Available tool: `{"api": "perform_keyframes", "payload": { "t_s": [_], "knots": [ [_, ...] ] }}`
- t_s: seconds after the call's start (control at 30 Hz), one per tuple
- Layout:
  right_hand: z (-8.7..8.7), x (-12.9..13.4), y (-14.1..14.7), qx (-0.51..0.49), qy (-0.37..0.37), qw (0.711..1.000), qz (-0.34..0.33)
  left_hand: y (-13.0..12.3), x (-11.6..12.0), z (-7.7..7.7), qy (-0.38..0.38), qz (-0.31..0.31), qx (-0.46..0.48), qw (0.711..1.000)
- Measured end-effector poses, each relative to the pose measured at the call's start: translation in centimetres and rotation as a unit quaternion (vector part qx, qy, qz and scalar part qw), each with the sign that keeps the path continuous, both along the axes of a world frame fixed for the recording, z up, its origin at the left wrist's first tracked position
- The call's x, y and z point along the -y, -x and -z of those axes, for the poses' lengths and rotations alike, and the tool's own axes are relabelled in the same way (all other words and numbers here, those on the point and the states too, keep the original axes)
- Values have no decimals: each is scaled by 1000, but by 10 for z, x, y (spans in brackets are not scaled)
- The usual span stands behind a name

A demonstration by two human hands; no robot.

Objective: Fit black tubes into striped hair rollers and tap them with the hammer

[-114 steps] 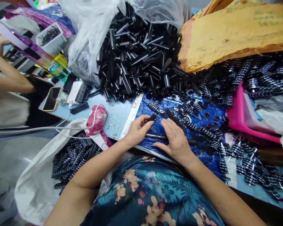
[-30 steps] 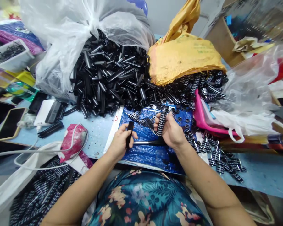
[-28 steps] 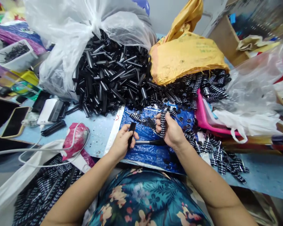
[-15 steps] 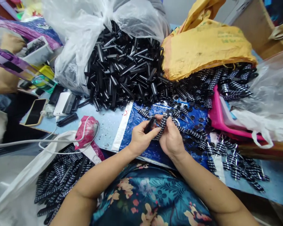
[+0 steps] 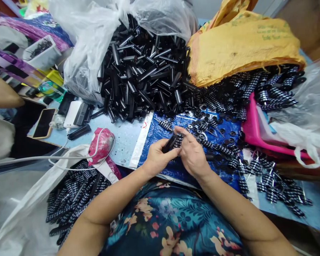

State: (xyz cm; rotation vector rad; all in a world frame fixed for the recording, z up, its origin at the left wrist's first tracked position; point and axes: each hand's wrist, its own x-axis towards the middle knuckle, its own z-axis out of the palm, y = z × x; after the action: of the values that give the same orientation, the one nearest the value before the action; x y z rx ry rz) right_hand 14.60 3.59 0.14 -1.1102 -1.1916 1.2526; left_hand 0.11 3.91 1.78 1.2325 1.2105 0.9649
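Observation:
My left hand [image 5: 157,158] is closed around a short black plastic tube [image 5: 168,144] that points up and away from me. Against the tube, between both hands, is a black cylinder with white checked markings [image 5: 178,139]. My right hand [image 5: 194,154] is curled around this cylinder, and its fingers hide the far end. Both hands are just above a blue plastic sheet [image 5: 156,156]. Beyond them, small black discs [image 5: 200,124] and thin metal pins lie scattered with more checked cylinders [image 5: 226,149].
A large heap of black tubes [image 5: 138,78] spills from a clear bag at the back. A yellow sack [image 5: 242,46] covers checked cylinders, beside a pink tray [image 5: 252,131]. At left are a phone [image 5: 44,122], a pink bundle with a cable [image 5: 100,142] and another person's arm [image 5: 4,90].
The checked cylinder has turned and come against the black tube, with less of it showing. My right fingers have shifted around it. The view has moved slightly left.

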Motion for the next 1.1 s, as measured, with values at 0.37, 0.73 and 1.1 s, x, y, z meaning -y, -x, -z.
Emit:
{"api": "perform_keyframes", "payload": {
  "t_s": [0.37,0.73,1.1],
  "knots": [
    [13,8,-38,366,-390,841,-85,-1,7,0,126,30,88,988],
    [8,17,-39,367,-408,835,-35,-19,12,4,136,-68,168,974],
    [11,14,-39,386,-410,825,-49,-10,11,5,220,-46,291,930]
  ]
}}
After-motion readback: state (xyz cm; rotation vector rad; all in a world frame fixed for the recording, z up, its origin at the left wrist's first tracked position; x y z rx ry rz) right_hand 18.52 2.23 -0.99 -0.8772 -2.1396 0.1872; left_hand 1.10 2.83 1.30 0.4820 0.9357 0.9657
